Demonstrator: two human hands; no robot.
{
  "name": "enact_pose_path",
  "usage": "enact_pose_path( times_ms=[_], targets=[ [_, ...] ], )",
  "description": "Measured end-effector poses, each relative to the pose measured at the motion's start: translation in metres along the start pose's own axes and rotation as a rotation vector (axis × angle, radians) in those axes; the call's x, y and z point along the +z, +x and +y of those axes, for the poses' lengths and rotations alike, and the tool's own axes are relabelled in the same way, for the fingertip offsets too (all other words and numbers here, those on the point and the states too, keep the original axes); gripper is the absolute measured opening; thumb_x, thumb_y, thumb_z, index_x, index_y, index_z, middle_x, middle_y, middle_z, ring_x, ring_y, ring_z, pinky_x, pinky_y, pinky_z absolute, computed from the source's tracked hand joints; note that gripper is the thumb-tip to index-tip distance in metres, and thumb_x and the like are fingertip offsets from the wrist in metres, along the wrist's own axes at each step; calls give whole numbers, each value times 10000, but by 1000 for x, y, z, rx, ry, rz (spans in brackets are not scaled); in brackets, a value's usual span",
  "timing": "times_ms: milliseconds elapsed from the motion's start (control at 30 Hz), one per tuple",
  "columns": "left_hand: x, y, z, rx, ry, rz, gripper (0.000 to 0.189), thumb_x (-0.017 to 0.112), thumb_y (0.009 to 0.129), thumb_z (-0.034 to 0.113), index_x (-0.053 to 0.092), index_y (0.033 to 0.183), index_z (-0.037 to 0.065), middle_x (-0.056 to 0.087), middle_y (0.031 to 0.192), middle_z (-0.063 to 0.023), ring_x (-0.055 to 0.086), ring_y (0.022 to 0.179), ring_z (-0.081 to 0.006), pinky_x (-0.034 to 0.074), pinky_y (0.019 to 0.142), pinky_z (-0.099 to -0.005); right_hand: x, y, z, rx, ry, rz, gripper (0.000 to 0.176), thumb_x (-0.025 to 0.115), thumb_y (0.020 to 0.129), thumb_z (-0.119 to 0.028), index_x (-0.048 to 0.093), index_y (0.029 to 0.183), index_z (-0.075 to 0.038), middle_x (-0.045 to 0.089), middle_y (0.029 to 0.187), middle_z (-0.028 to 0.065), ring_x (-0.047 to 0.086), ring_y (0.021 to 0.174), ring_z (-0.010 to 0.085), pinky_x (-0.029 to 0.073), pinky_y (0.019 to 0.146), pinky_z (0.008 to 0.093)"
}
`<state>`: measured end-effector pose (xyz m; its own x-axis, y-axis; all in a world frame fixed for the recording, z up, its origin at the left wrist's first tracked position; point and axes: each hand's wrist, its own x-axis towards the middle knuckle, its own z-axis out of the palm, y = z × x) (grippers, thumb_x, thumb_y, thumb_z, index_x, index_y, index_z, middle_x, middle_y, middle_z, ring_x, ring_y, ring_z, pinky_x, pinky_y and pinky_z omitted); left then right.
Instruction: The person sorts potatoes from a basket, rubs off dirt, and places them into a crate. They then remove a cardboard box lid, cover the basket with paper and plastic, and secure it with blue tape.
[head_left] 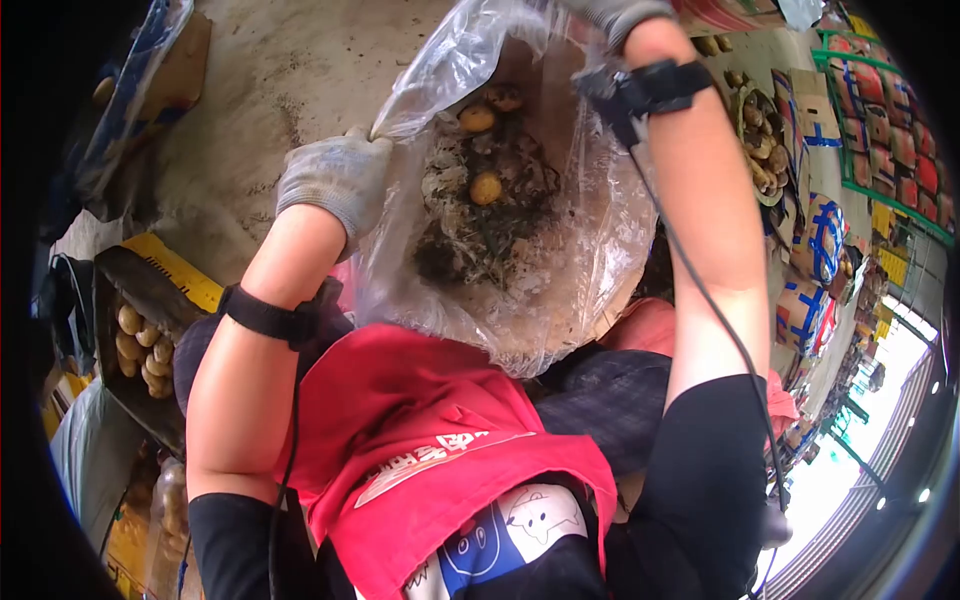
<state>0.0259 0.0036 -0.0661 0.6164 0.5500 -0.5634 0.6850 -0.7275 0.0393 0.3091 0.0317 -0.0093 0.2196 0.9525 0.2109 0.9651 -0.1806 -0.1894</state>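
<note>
From my remote feed: the left hand in a grey knit glove [338, 180] is closed, pinching the left rim of a clear, crinkled plastic bag [440, 305]. The right hand in a grey knit glove [618, 14] is at the far edge, partly cut off — can't tell its grip. Bag sits mouth-up just beyond the red cloth apron [385, 390], round yellow-brown potatoes [486, 187] and dark, stringy debris [505, 240] inside. Near left — a dark-lined box [135, 272] of potatoes.
</note>
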Motion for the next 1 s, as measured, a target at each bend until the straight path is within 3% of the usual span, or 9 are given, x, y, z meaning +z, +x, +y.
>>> enact_pose_path(
  times_ms=[200,267,433,533,667,700,733,900,1000],
  targets=[
    [-5,15,-13,4,-174,122,346,539,942,202,606,1271,118,668,1188,-195,649,1101,-377,518,911,-481,-59,28,49,139,216,-416,396,659,946,-373,750,910,11,746,844,144,715,785,238,564,732,354],
    [-11,15,-23,-47,-208,200,361,546,946,230,602,1286,123,678,1164,-193,654,1086,-381,519,907,-482,-63,13,53,291,738,-339,370,665,982,-348,736,901,6,724,801,85,676,698,141,541,627,279],
    [-27,17,-36,-163,-557,346,515,642,925,402,595,1359,128,712,1117,-172,700,991,-319,544,872,-398,-95,-42,21,-110,456,-62,345,644,965,-345,705,1098,-33,738,902,115,701,711,171,564,662,304],
    [-21,28,-45,-114,-913,593,538,683,920,425,609,1326,80,722,1097,-139,704,967,-257,540,876,-351,-74,-80,4,224,889,-645,319,616,1011,-302,711,1141,-27,716,813,75,685,683,112,530,529,246],
    [-30,32,-61,-132,-605,1102,461,742,907,372,665,1238,60,700,1178,-106,664,1070,-188,507,946,-313,56,-135,11,245,548,-1154,501,661,924,-430,696,1169,6,747,996,135,731,889,214,579,810,371],
    [-34,29,-62,-131,-829,966,417,751,907,330,683,1214,56,681,1237,-107,640,1121,-175,490,980,-316,94,-160,10,49,190,-968,525,636,901,-442,699,1183,-4,725,1156,199,713,1073,283,559,908,408],
    [-33,28,-58,-134,-825,962,417,751,907,330,683,1214,56,681,1237,-107,640,1121,-175,490,980,-316,120,-161,-1,155,-19,-1187,511,601,904,-410,690,1235,-31,670,1277,227,658,1196,326,523,990,416],
    [-36,13,-17,74,-827,1121,323,701,876,112,668,1191,48,625,1309,-179,634,1175,-270,501,994,-362,282,-249,0,237,-264,-667,525,570,1002,-305,480,1478,-104,627,1373,164,626,1233,336,511,993,486],
    [-30,7,-17,210,-909,1087,328,717,861,83,666,1181,28,665,1223,-164,670,1081,-235,528,935,-333,278,-235,5,212,135,-788,533,560,1004,-367,492,1465,-108,650,1320,144,654,1140,298,537,940,456]
  ],
)
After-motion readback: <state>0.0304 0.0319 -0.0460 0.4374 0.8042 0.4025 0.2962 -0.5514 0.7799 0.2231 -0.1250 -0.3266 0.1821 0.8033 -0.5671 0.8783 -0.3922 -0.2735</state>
